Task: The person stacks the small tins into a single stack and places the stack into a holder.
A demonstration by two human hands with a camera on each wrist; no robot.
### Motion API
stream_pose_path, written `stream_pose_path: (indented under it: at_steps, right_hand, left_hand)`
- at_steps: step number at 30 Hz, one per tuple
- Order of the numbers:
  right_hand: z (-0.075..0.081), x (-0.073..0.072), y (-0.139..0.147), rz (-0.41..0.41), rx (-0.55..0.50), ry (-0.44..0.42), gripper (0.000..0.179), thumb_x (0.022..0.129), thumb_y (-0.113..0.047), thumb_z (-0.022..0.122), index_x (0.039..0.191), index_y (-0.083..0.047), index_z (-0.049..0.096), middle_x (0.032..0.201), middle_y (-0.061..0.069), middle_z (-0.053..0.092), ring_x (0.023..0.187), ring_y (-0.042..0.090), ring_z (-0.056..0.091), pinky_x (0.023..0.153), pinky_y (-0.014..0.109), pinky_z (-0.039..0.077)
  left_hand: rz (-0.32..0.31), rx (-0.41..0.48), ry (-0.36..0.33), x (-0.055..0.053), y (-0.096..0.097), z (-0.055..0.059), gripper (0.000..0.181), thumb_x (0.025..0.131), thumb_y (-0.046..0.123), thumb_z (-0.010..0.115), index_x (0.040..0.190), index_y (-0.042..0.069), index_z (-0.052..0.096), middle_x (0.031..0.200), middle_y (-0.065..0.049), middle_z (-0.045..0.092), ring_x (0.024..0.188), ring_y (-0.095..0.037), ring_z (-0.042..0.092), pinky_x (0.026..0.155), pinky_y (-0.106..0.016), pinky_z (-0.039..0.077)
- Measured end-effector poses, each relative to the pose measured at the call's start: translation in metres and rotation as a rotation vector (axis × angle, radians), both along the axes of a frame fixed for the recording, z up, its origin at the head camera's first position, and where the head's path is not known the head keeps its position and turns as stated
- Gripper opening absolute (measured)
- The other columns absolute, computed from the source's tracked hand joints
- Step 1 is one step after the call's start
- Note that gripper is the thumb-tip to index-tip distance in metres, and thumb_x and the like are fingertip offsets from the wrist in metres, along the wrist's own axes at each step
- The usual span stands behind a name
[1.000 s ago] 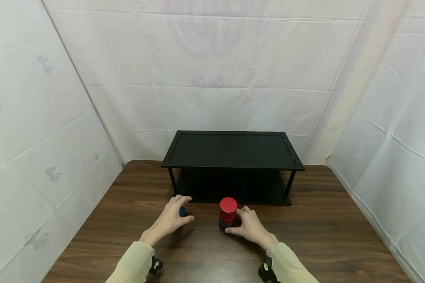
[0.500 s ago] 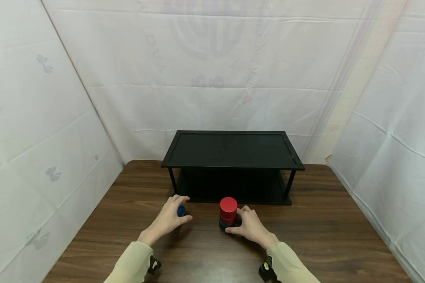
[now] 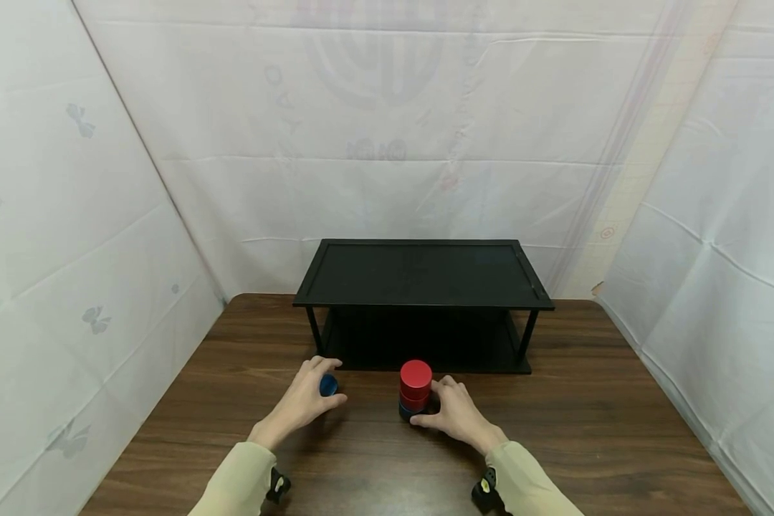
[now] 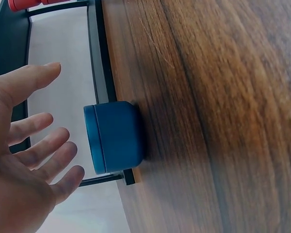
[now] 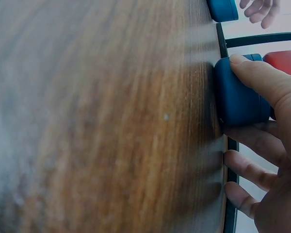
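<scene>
A small blue canister (image 4: 119, 136) with a lid stands upright on the wooden table. Just above it and to its left in the head view is my left hand (image 3: 299, 400), thumb and fingers spread apart, not touching it. To the right, a red canister (image 3: 416, 380) stands stacked on a second blue canister (image 5: 240, 92). My right hand (image 3: 456, 416) pinches that lower blue canister between thumb and index finger, its other fingers spread beside it. In the right wrist view the red one shows only partly, behind the thumb.
Behind the canisters a black two-tier shelf (image 3: 419, 276) stands on the brown wooden table (image 3: 593, 430). White printed sheets (image 3: 387, 115) hang at the back and both sides.
My left hand has drawn slightly left, so more of the blue canister shows between its thumb and fingers. The right hand and the stack stay where they were.
</scene>
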State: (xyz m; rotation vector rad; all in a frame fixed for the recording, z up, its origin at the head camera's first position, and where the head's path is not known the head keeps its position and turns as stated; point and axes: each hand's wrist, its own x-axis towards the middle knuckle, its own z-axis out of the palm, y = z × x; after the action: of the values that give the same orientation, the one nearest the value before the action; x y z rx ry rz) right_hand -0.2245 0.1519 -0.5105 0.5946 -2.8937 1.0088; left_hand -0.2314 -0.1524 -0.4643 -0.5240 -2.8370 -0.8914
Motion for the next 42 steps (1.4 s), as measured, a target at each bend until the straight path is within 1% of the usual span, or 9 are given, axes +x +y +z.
stream_pose_path:
  at_steps: [9,15,23,34,42]
  right_hand:
    - [0.001,0.000,0.000,-0.005,0.006,-0.009,0.061,0.075,-0.048,0.079,0.121,-0.012,0.063,0.102,0.001,0.057,0.093,0.014,0.046,0.079,0.035,0.042]
    - [0.001,0.000,0.000,-0.008,0.011,-0.010,0.060,0.075,-0.048,0.079,0.121,-0.012,0.064,0.101,0.000,0.057,0.092,0.014,0.045,0.079,0.034,0.041]
    - [0.000,0.001,0.000,-0.012,0.011,0.002,0.060,0.075,-0.047,0.079,0.121,-0.012,0.064,0.102,0.001,0.057,0.094,0.014,0.046,0.080,0.035,0.041]
    - [0.000,0.001,0.000,-0.010,0.011,0.007,0.059,0.075,-0.047,0.079,0.120,-0.012,0.064,0.102,0.000,0.057,0.093,0.013,0.047,0.080,0.035,0.041]
    - [0.000,0.000,0.000,-0.016,0.013,-0.002,0.060,0.075,-0.047,0.079,0.121,-0.012,0.063,0.102,0.001,0.057,0.093,0.014,0.047,0.080,0.035,0.041]
  left_hand:
    - [0.014,-0.015,0.002,0.000,-0.002,-0.002,0.056,0.079,0.022,0.079,0.129,0.010,0.057,0.127,-0.010,0.054,0.108,-0.023,0.048,0.085,-0.038,0.050]
    - [0.008,-0.026,-0.002,0.000,-0.005,-0.003,0.057,0.079,0.023,0.079,0.128,0.007,0.057,0.129,-0.012,0.053,0.112,-0.027,0.048,0.086,-0.043,0.051]
    - [0.018,-0.043,-0.009,-0.002,-0.007,-0.007,0.058,0.078,0.022,0.080,0.129,0.007,0.056,0.131,-0.014,0.052,0.115,-0.030,0.047,0.089,-0.046,0.050]
    - [0.023,-0.039,-0.050,-0.002,-0.011,-0.009,0.061,0.078,0.022,0.080,0.131,0.007,0.054,0.132,-0.015,0.050,0.114,-0.030,0.046,0.089,-0.049,0.051]
    - [0.035,-0.044,-0.066,-0.003,-0.014,-0.011,0.061,0.078,0.021,0.080,0.132,0.007,0.054,0.132,-0.016,0.050,0.115,-0.032,0.047,0.090,-0.051,0.051]
